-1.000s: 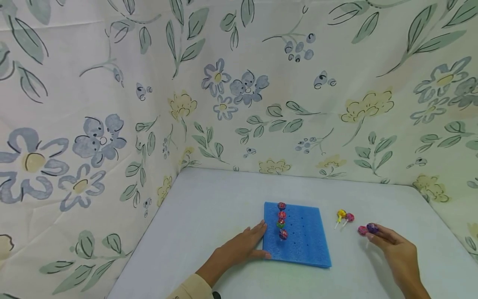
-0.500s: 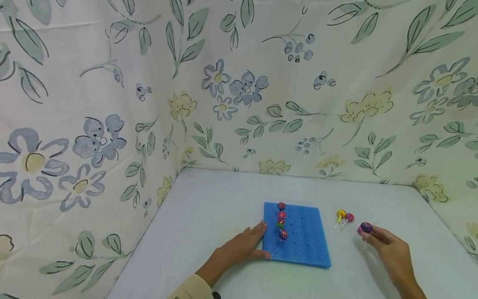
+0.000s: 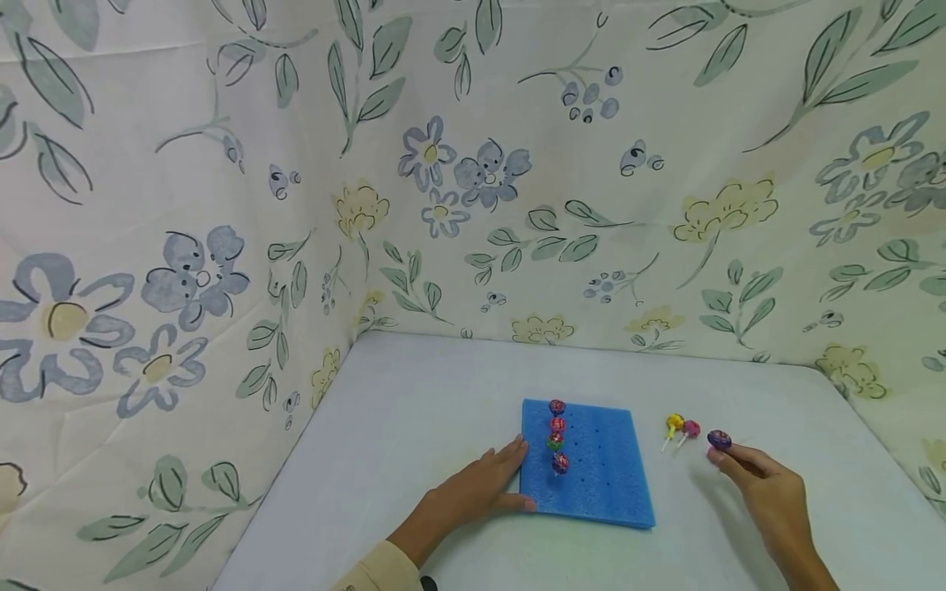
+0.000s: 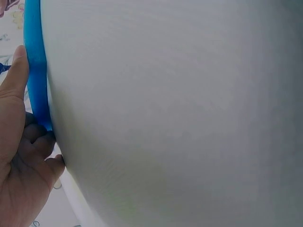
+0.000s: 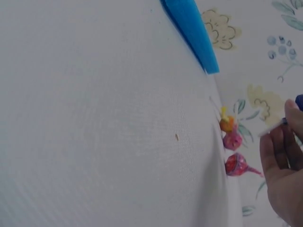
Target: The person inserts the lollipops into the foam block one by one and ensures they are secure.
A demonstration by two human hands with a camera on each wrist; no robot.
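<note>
My right hand (image 3: pixel 772 492) pinches a purple lollipop (image 3: pixel 719 440) by its white stick between thumb and fingertips, wrapped head up, above the table. In the right wrist view that stick (image 5: pixel 271 128) juts out past the fingers. A pinkish-red lollipop (image 5: pixel 236 164) lies on the table close by, mostly hidden behind the thumb in the head view. My left hand (image 3: pixel 480 488) rests against a blue foam board (image 3: pixel 621 468), fingers along its left side and thumb at the front edge. Several lollipops (image 3: pixel 557 425) stand in a row on the board's left part, beside rows of small holes.
A yellow lollipop (image 3: pixel 676 422) and a pink lollipop (image 3: pixel 691 429) lie together on the white table (image 3: pixel 414 394), right of the board. Floral cloth (image 3: pixel 473 271) hangs behind the table and along its left side.
The right hand, with the purple lollipop, has moved a little left, so the lollipop now overlaps less of the table's front and hangs nearer the loose pair. My left hand and the board stay put.
</note>
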